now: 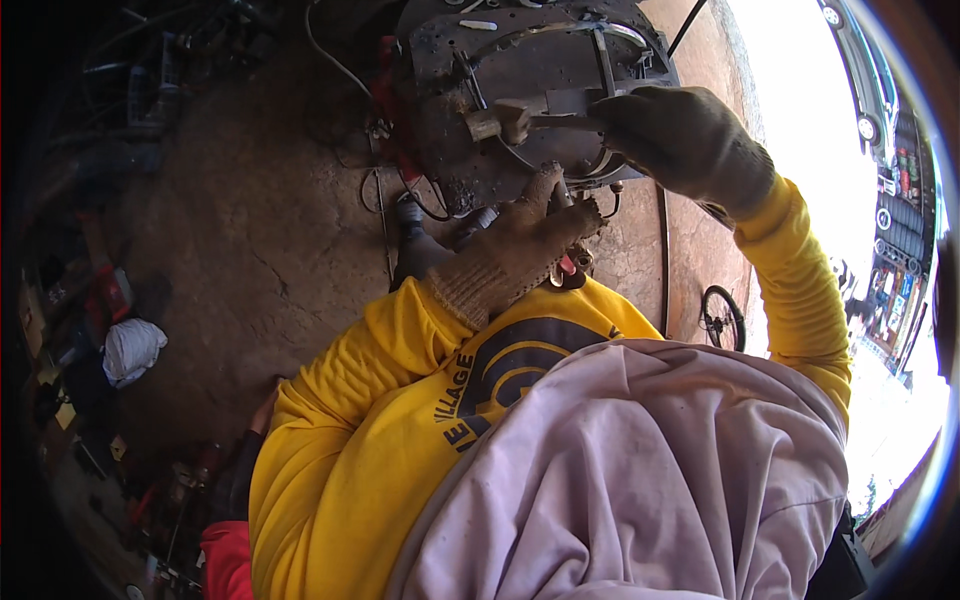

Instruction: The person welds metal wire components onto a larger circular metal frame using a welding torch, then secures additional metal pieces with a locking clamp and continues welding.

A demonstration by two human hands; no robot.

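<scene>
Hammer (pixel 510 118) with a wooden head end, gripped by its handle in the gloved right hand (pixel 680 140), whose fingers are wrapped tight around the shaft; the head lies to the left of that grip, over a dark, scorched metal plate (pixel 520 60). Just below the hammer head, the gloved left hand (pixel 520 245) reaches up to the plate's lower edge, fingers curled and pressed against the metal near some wire loops (pixel 600 170); whether it pinches anything cannot be told. Yellow sleeves (pixel 800 270) and a pale cloth (pixel 650 470) fill the foreground. Likely hazard: the left fingers sit close beneath the head, so a glancing blow off the uneven plate could strike them or jar the handle loose.
</scene>
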